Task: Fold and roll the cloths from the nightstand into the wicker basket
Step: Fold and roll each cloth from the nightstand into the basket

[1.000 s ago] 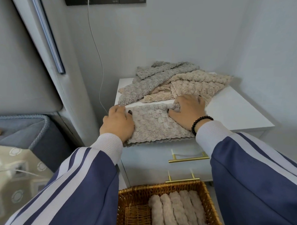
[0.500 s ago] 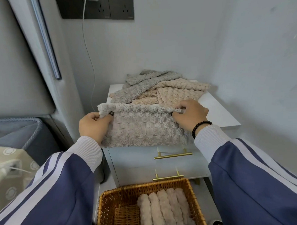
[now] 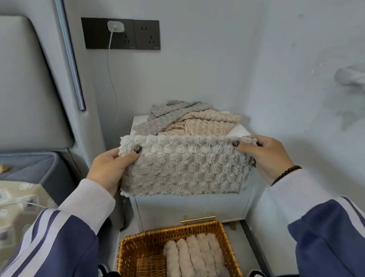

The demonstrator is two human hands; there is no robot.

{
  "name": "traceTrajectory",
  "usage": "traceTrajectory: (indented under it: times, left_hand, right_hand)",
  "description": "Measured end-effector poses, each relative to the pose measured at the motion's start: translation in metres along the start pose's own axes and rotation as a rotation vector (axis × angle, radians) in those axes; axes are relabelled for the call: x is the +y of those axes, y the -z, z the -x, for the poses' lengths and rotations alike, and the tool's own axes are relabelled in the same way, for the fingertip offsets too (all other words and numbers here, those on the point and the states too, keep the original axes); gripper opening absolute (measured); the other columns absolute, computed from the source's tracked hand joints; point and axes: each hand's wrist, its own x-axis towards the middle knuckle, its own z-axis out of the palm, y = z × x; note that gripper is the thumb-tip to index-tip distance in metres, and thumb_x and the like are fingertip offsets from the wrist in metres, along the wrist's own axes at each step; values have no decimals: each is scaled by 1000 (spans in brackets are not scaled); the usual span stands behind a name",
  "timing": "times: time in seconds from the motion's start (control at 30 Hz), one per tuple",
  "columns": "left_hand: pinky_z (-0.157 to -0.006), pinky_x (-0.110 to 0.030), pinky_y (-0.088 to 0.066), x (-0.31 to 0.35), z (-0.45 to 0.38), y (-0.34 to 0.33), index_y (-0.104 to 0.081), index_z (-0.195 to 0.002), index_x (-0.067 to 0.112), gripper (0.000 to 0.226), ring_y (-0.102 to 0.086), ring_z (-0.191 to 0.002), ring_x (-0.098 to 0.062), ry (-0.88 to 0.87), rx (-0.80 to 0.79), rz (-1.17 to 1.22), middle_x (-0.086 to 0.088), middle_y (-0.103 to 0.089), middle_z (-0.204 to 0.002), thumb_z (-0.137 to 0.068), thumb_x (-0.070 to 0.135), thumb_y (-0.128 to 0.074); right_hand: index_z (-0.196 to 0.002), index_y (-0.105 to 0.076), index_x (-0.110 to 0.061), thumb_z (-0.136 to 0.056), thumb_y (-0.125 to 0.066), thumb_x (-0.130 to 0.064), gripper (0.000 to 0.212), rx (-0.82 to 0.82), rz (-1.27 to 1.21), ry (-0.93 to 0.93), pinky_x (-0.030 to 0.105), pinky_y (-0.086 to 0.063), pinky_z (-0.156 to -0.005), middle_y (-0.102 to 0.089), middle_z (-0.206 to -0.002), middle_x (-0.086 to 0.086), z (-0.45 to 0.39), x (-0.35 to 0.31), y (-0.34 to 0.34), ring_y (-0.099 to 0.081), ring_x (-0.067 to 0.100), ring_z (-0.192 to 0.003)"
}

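A folded beige fluffy cloth (image 3: 184, 167) hangs in the air in front of the white nightstand (image 3: 243, 131). My left hand (image 3: 112, 169) pinches its upper left corner and my right hand (image 3: 265, 155) pinches its upper right corner. Behind it, a pile of grey and beige cloths (image 3: 188, 120) lies on the nightstand top. Below, the wicker basket (image 3: 136, 248) stands on the floor with several rolled beige cloths (image 3: 194, 259) side by side in its right half.
A bed with a padded headboard (image 3: 24, 87) and a patterned cover (image 3: 7, 215) is at the left. A charger cable (image 3: 114, 84) hangs from the wall socket above the nightstand. Walls close in behind and at the right. Gold drawer handle (image 3: 197, 219) just above the basket.
Both hands lifted the folded cloth off the nightstand's front edge and now hold it up by its top corners, stretched between them. The view has pulled back and up.
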Motion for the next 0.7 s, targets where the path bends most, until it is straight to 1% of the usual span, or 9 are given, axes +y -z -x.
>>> traceTrajectory:
  times: [0.07, 0.13, 0.23, 0.3, 0.37, 0.47, 0.53, 0.6, 0.7]
  left_hand:
    - [-58, -26, -58, 0, 13, -1, -69, -102, 6, 16, -74, -77, -20, -12, -47, 41, -8, -76, -86, -86, 7, -66]
    - [-55, -24, -57, -2, 21, -4, -68, -100, 7, 14, -73, -71, -17, -11, -80, 73, -6, -76, -81, -88, 4, -61]
    - [-53, -25, -56, -5, 24, -11, -65, -105, 11, 16, -73, -70, -17, -11, -84, 63, -4, -76, -81, -92, 5, -57]
    - [-55, -28, -58, -5, 22, -16, -64, -106, 14, 16, -73, -70, -17, -23, -61, 25, -4, -75, -82, -94, 9, -56]
    - [-66, -34, -58, -5, 16, -22, -65, -109, 15, 16, -72, -78, -21, -29, -38, 2, -6, -74, -90, -95, 13, -57]
    - [-83, -42, -55, -5, 8, -29, -66, -108, 15, 16, -70, -93, -27, -34, -32, -26, -8, -73, -100, -95, 18, -58]
    - [-86, -44, -55, -4, 3, -31, -68, -102, 17, 12, -70, -93, -26, -32, -29, -36, -8, -73, -99, -95, 18, -57]
    - [-84, -43, -56, -3, -3, -32, -68, -100, 17, 12, -71, -90, -27, -14, -21, -18, -8, -74, -97, -95, 17, -57]
    - [-75, -39, -58, -3, -12, -29, -68, -103, 13, 14, -72, -83, -25, 14, -22, 13, -8, -75, -91, -95, 17, -57]
  right_hand:
    - [-94, -72, -11, -66, -83, -33, 37, -40, -30, -27, 37, -49, -68, -67, -94, 17, 8, 3, 11, -61, 25, -75]
    - [-111, -63, -11, -81, -74, -33, 38, -83, 24, -30, 31, -41, -56, -61, -95, 11, 14, 6, 18, -53, 17, -63]
    - [-116, -58, -18, -82, -65, -48, 46, -128, 123, -41, 43, -45, -61, -62, -94, 29, 15, 12, 19, -56, 35, -68]
    - [-115, -58, -14, -86, -61, -48, 45, -95, 186, -25, 45, -47, -66, -63, -87, 26, 14, 9, 16, -57, 37, -71]
    - [-116, -58, -11, -89, -58, -49, 47, -36, 264, -10, 42, -50, -79, -67, -102, 17, 7, 8, 14, -63, 33, -89]
    - [-128, -55, -14, -80, -63, -59, 66, 7, 255, -1, 43, -43, -104, -58, -131, 6, -1, 2, 9, -56, 24, -118]
    - [-128, -56, -14, -79, -68, -55, 65, 22, 214, 3, 38, -45, -100, -61, -127, 2, -7, 0, 7, -58, 20, -114]
    - [-122, -60, -14, -75, -74, -50, 61, 1, 170, 10, 29, -51, -88, -66, -114, -2, -12, -1, 5, -63, 16, -102]
    - [-127, -59, -14, -37, -87, -65, 107, -37, 82, -34, 39, -50, -96, -67, -118, 2, -21, 3, 0, -65, 20, -105]
